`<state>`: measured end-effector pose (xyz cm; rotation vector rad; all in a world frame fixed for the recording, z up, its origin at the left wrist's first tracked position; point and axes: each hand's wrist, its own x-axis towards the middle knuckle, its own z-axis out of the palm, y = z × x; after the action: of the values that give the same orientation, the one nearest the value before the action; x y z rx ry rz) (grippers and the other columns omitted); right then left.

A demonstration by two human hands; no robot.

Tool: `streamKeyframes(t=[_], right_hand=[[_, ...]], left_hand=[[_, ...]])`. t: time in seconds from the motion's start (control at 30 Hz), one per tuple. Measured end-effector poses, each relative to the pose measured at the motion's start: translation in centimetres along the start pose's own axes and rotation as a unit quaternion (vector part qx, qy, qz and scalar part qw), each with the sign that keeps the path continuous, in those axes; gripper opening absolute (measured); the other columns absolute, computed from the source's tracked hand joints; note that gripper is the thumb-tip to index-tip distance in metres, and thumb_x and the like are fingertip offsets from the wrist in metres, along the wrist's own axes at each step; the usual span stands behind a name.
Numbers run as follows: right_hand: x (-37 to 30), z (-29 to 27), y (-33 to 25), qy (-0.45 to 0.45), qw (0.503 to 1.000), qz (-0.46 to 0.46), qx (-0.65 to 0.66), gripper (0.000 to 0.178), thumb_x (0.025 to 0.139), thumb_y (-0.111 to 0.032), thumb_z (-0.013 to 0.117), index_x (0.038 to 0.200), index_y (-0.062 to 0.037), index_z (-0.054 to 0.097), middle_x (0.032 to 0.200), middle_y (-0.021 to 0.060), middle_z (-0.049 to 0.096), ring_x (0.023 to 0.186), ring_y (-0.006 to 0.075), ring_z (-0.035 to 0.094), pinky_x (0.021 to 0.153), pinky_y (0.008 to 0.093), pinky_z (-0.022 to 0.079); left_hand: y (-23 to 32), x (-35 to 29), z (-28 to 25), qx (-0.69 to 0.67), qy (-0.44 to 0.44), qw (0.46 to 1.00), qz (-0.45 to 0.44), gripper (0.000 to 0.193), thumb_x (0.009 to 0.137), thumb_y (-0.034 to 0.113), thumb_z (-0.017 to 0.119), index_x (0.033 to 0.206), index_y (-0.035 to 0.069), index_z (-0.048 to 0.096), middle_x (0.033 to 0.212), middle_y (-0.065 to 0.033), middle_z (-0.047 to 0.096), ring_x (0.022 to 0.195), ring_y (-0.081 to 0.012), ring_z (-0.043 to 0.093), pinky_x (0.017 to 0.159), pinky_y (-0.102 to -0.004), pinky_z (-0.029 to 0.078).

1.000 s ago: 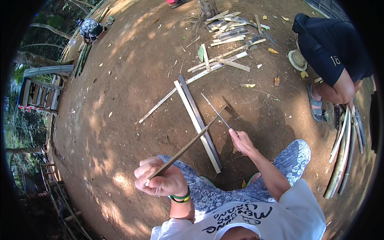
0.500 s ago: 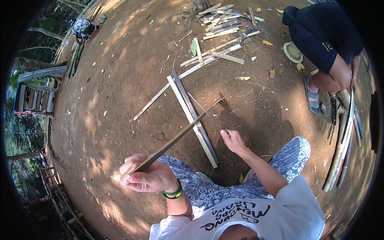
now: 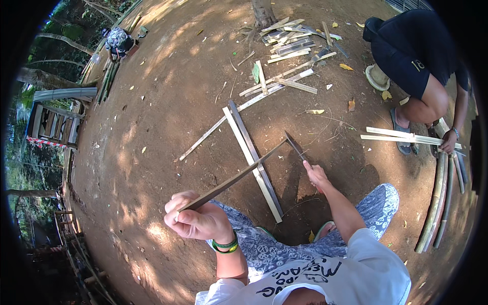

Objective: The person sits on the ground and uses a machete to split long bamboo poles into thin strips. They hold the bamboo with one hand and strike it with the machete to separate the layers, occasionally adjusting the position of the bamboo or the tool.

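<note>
My left hand [image 3: 197, 219] pinches the near end of a long bamboo strip [image 3: 223, 186], which slants up and away to the right. In my right hand [image 3: 317, 177] is a knife [image 3: 295, 145], gripped by its reddish handle, most of which my fingers cover. The blade points away from me, its tip close to the strip's far end; whether they touch I cannot tell. Below the strip, two straight bamboo slats [image 3: 245, 145] lie side by side on the ground between my hands and the pile.
Split bamboo pieces [image 3: 295, 48] are heaped by a tree trunk [image 3: 263, 14]. At right a co-worker [image 3: 414, 56] bends over, holding pale strips [image 3: 391, 135] above bamboo poles [image 3: 432, 208]. Another person [image 3: 118, 41] crouches far left near green poles [image 3: 107, 81]. A slatted wooden structure [image 3: 56, 124] stands left.
My right hand has shifted right, and the knife blade has gone from crossing near the strip to its far end. The co-worker's strips have swung from lengthwise to crosswise.
</note>
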<state>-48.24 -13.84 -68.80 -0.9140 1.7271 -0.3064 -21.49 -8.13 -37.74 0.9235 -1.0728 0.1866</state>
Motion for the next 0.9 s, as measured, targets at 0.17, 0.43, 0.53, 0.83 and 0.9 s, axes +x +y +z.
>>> streamKeyframes(t=[0.17,0.43,0.53,0.83,0.9], right_hand=[[-7.3,-0.2,-1.9,-0.025,0.998,-0.041,0.034,0.069,0.096,-0.062,0.047,0.074,0.0017,0.06,0.065,0.0106,0.059,0.053,0.0193,0.056,0.051,0.0372,0.044],[-24.2,-1.6,-10.6,-0.106,0.929,-0.355,-0.005,0.041,0.098,-0.035,0.056,0.08,0.0013,0.061,0.052,0.0123,0.046,0.045,0.021,0.049,0.048,0.0378,0.038],[-25.0,-1.3,-10.8,-0.114,0.911,-0.397,0.021,0.043,0.096,-0.035,0.058,0.081,0.0051,0.061,0.051,0.0178,0.047,0.048,0.0302,0.055,0.049,0.0407,0.042],[-21.3,1.0,-8.2,-0.086,0.942,-0.324,0.016,0.049,0.097,-0.04,0.056,0.088,0.0069,0.067,0.058,0.0228,0.056,0.055,0.0338,0.062,0.055,0.0423,0.046],[-20.0,1.2,-7.6,-0.086,0.944,-0.318,0.002,0.052,0.097,-0.043,0.054,0.092,0.0071,0.067,0.059,0.0246,0.057,0.058,0.0351,0.063,0.058,0.0438,0.047]], left_hand=[[2.1,1.1,2.6,-0.129,0.082,0.97,-0.187,0.034,0.108,0.034,0.038,0.09,0.008,0.05,0.088,-0.003,0.051,0.075,-0.0129,0.048,0.065,-0.0267,0.043],[5.5,-0.1,4.1,-0.312,0.067,0.928,-0.194,0.041,0.101,0.044,0.037,0.074,0.013,0.032,0.066,-0.0003,0.032,0.057,-0.0115,0.028,0.053,-0.0262,0.024],[5.7,-1.1,4.4,-0.294,0.096,0.93,-0.199,0.043,0.102,0.046,0.035,0.074,0.013,0.029,0.066,-0.0003,0.031,0.057,-0.0115,0.026,0.052,-0.026,0.023],[6.0,-1.6,4.1,-0.254,0.14,0.939,-0.183,0.041,0.101,0.043,0.039,0.073,0.014,0.032,0.066,-0.0001,0.032,0.055,-0.011,0.028,0.051,-0.0246,0.025],[5.8,-1.4,4.2,-0.252,0.147,0.939,-0.183,0.041,0.101,0.043,0.04,0.073,0.014,0.032,0.066,0.0,0.032,0.054,-0.0107,0.028,0.05,-0.0248,0.024]])
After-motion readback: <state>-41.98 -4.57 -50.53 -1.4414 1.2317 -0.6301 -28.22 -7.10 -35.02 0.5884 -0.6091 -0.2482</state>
